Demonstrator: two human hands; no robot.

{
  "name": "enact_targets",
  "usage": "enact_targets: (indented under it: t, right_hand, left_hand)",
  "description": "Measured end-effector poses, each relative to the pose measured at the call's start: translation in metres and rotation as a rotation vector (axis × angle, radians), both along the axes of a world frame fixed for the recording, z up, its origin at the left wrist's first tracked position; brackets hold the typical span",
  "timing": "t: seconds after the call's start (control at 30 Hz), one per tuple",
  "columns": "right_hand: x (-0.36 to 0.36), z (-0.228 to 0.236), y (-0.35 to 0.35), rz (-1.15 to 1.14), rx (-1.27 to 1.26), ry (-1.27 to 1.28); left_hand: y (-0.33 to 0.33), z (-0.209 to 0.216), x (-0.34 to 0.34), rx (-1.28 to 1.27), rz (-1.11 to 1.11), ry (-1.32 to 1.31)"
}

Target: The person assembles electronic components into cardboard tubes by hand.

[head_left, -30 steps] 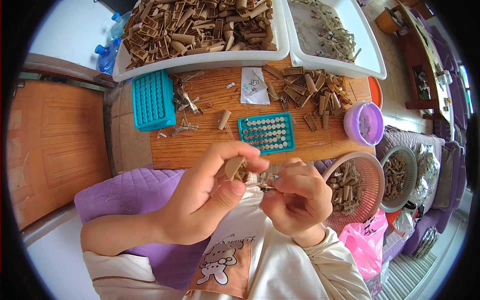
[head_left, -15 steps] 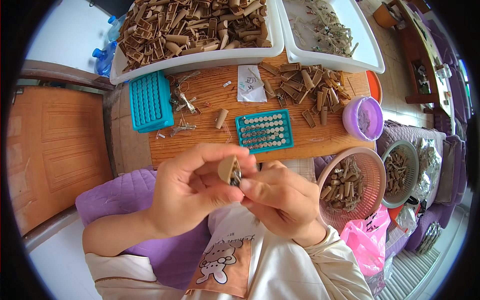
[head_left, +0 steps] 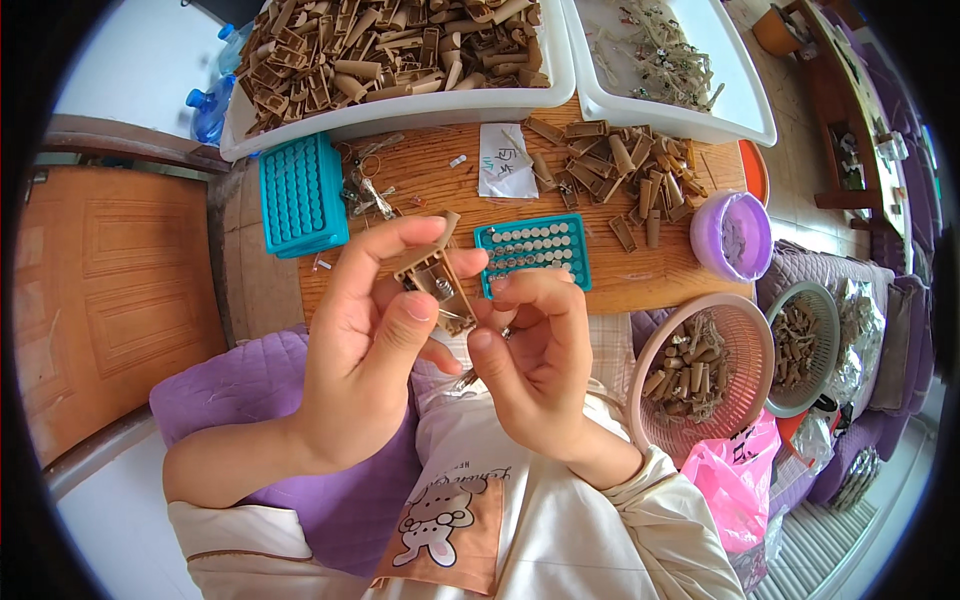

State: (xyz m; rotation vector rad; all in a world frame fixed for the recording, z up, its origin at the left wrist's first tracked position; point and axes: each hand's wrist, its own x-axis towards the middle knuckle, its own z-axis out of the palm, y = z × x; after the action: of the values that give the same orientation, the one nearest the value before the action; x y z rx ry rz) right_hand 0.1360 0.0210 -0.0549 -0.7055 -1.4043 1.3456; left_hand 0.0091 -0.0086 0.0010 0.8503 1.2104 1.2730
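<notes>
In my left hand (head_left: 365, 335), thumb and fingers grip a brown plastic casing (head_left: 437, 287), its hollow side turned up. Inside the casing a small metal coil shows. My right hand (head_left: 535, 355) is at the casing's lower end, thumb and fingertips bent in around something small and partly hidden. A dark shiny bit shows between those fingers, and thin wire-like strands (head_left: 467, 379) hang below. Just beyond the hands lies a teal tray (head_left: 583, 285) with rows of silver button cells (head_left: 530, 245).
Brown casings lie in a heap (head_left: 620, 165) and fill a white bin (head_left: 400, 115). Another white bin (head_left: 680, 125) holds tangled wires. A stack of teal trays (head_left: 300, 195) stands left, a purple tub (head_left: 705, 235) right. Baskets, one pink (head_left: 755, 345) and one grey (head_left: 828, 350), hold more casings.
The casing has been raised and turned, so its hollow inside now faces up. My left fingers have spread around it, and my right hand has shifted slightly left and up.
</notes>
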Motion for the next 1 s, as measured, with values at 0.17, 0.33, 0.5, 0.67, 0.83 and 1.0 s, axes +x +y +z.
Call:
enact_targets:
  t: [0.17,0.33,0.5,0.67,0.83,1.0]
  right_hand:
    - [-0.008,-0.002,-0.005,-0.042,-0.038,0.145]
    - [-0.010,-0.004,-0.007,0.072,-0.180,0.155]
    - [-0.013,-0.018,0.004,0.101,-0.112,0.176]
    - [-0.007,-0.036,0.030,-0.072,0.386,-0.006]
    - [-0.001,-0.031,0.022,0.038,0.208,0.135]
    - [-0.014,-0.019,0.013,0.122,-0.068,0.235]
  left_hand:
    - [-0.002,-0.003,0.001,0.057,0.048,0.062]
    - [-0.002,-0.002,-0.002,0.090,0.039,0.016]
    - [0.002,-0.001,-0.004,-0.047,0.038,-0.251]
    - [0.006,-0.002,-0.003,-0.134,0.034,-0.385]
    - [0.005,-0.008,-0.004,-0.125,0.049,-0.296]
    - [0.003,-0.016,-0.004,-0.047,0.013,0.005]
